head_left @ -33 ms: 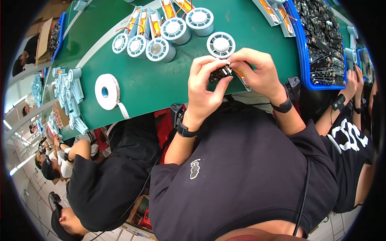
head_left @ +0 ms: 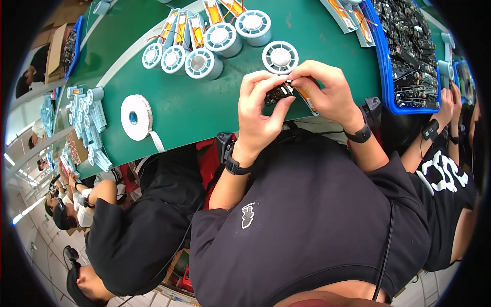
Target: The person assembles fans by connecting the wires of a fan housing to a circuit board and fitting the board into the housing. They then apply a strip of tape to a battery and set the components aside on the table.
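Observation:
My left hand (head_left: 261,110) grips a small black circuit board (head_left: 277,95) between thumb and fingers, just over the table's near edge. At the board's right end, the fingertips of my right hand (head_left: 330,94) are pinched on a small white piece (head_left: 289,83), partly hidden by the fingers. Under my right hand shows a light-blue housing with an orange battery (head_left: 308,100); its middle is covered. Beyond my hands lies its likely round end, a light-blue vented head (head_left: 280,57) with a white centre; whether the two join is hidden.
Several light-blue units (head_left: 220,37) with orange batteries and wires lie at the back. A white tape roll (head_left: 135,117) rests on the green table (head_left: 189,107) at left. At right stands a blue bin (head_left: 384,66) of black circuit boards. People sit on both sides.
The board has tilted or shifted very slightly between my fingers. Otherwise both hands keep their places.

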A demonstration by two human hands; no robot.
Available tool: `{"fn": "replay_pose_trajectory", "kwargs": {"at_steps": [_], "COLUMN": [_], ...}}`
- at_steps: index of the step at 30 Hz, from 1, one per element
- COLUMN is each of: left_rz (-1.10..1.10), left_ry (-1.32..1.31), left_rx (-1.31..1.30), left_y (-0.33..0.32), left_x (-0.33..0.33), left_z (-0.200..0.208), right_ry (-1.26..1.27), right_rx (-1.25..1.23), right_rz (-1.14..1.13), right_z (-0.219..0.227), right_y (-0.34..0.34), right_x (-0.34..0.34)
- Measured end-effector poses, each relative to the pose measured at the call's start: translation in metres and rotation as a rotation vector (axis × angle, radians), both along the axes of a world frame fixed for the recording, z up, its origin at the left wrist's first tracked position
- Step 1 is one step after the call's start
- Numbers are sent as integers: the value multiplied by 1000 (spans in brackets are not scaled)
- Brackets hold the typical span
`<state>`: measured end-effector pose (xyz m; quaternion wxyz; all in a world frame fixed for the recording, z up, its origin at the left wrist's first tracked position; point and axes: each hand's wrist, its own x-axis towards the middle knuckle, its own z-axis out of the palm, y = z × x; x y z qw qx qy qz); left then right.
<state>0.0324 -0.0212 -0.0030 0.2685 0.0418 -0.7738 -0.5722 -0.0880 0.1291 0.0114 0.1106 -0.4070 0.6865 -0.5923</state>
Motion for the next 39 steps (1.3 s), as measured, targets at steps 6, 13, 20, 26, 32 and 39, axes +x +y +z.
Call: {"fn": "replay_pose_trajectory", "kwargs": {"at_steps": [6, 13, 20, 26, 32, 39], "left_rz": [-25, -39, -36, -8, 14, 12], "left_ry": [19, 1, 31, 33, 57, 49], "left_rx": [94, 139, 166, 114, 111, 91], "left_y": [0, -3, -2, -2, 1, 3], "left_x": [1, 2, 3, 3, 5, 4], "left_z": [-10, -8, -11, -13, -15, -14], "right_ry": [120, 164, 244, 373, 275, 194], "right_rx": [48, 40, -18, 4, 32, 55], "right_rz": [59, 91, 102, 16, 59, 147], "right_z": [10, 9, 1, -1, 2, 2], "right_y": [-4, -2, -7, -8, -5, 1], "right_x": [-3, -9, -13, -7, -5, -9]}}
